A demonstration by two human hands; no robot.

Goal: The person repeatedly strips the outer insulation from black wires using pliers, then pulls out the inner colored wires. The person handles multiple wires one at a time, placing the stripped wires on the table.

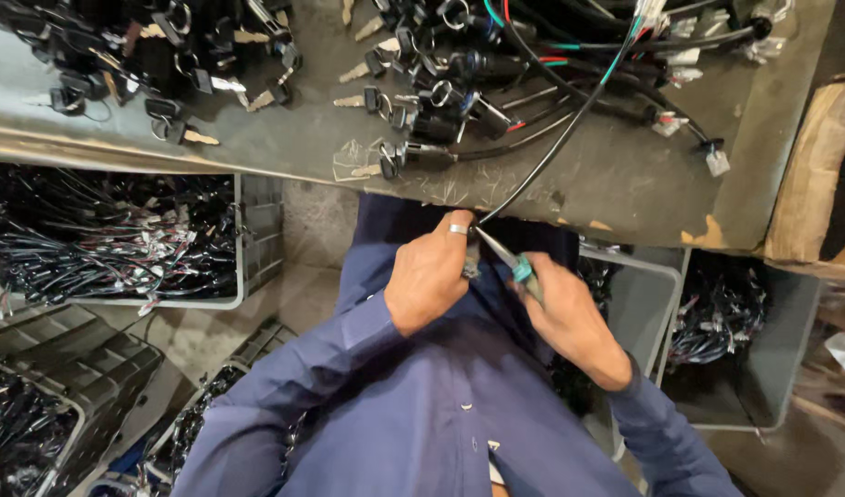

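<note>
Below the surface (625, 198) edge, the left hand (429, 271) grips a black cable (551, 152) end steady while the right hand (565, 313), closed on a teal-handled screwdriver (507, 260), works it.

Soft, even light falls from above me, brightest on the grey workbench (625, 175). The crates (109, 230) beneath sit in shadow. My hands look slightly blurred, and the frame's edges bend like a fisheye.

A small dark lock-switch part (471, 265) sits clamped in the left hand (429, 273), mostly hidden by the fingers. Its black cable (570, 124) runs up and away from that hand. A teal-handled screwdriver (507, 259) in the right hand (567, 317) slants with its tip at the part.
</note>
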